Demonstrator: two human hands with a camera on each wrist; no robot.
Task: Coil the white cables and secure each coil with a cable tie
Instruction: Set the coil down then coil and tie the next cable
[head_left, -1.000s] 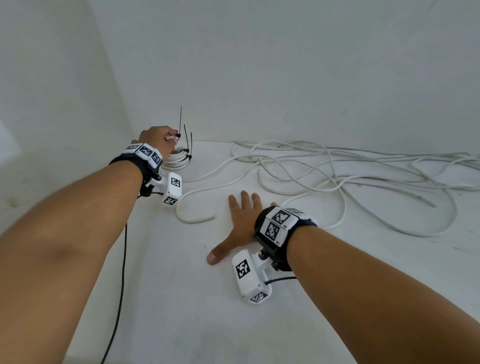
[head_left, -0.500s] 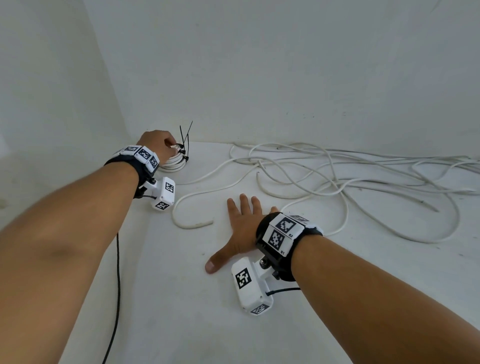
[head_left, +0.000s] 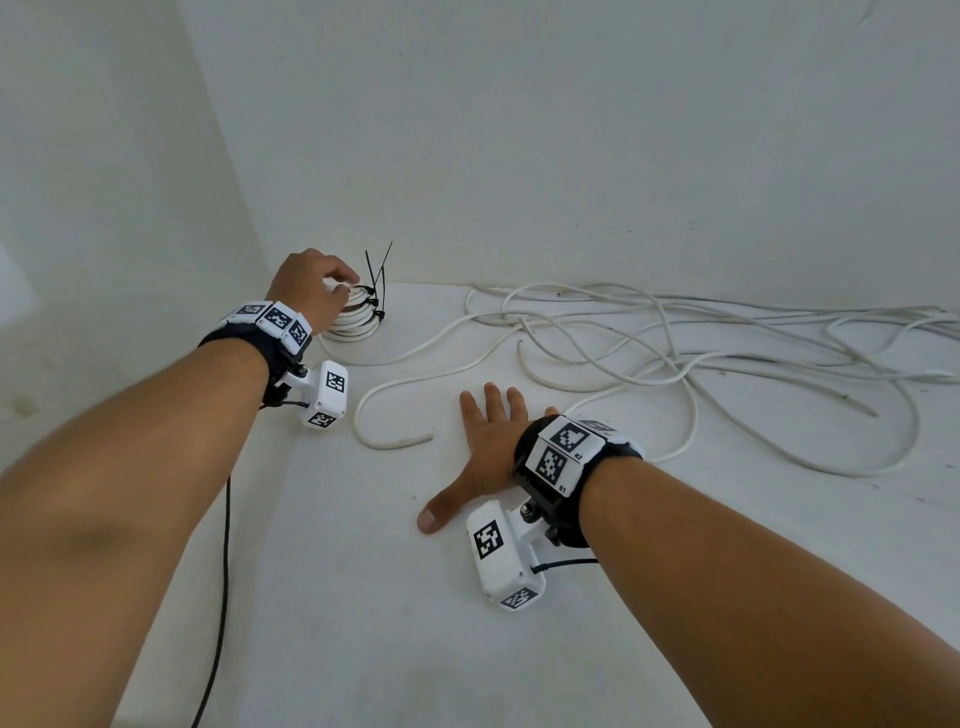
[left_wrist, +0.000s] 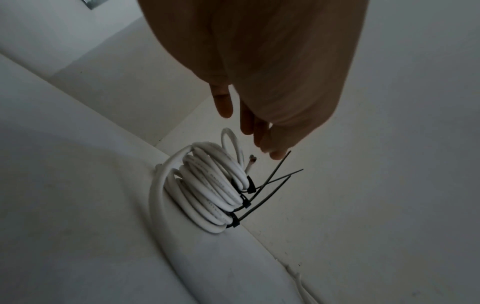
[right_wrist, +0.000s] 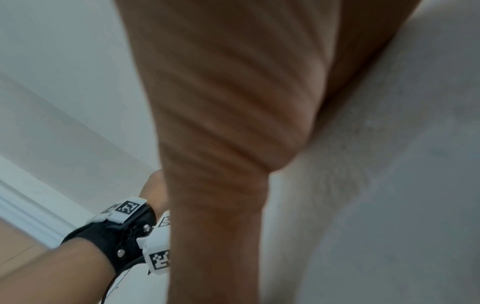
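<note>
The right wrist view is nearly all blurred palm and thumb pressed close to the lens, so it shows nothing of the cables; only the left wrist band appears at its lower left. In the head view the loose white cables (head_left: 649, 338) run off the right edge of the frame, their far ends cut off.

The white counter (head_left: 389, 597) meets a wall along the upper part of the head view and a second wall at the upper left, making a corner. The stack of coils (left_wrist: 207, 191) sits in that corner, close to both walls, while the lower middle of the frame is bare counter.

The left hand (head_left: 311, 288) hangs over the stack with its fingers (left_wrist: 246, 121) loosely extended and grasping nothing; in the left wrist view their tips sit just above the top coil and beside the upstanding tails of the black cable ties (left_wrist: 270, 183) (three coils, each with one tie, as far as can be made out). Whether a fingertip touches a tail cannot be told. The right hand (head_left: 485, 447) lies flat on the counter at the centre of the head view, fingers spread and released, with a free cable end (head_left: 400, 441) just to its left, apart from it.
</note>
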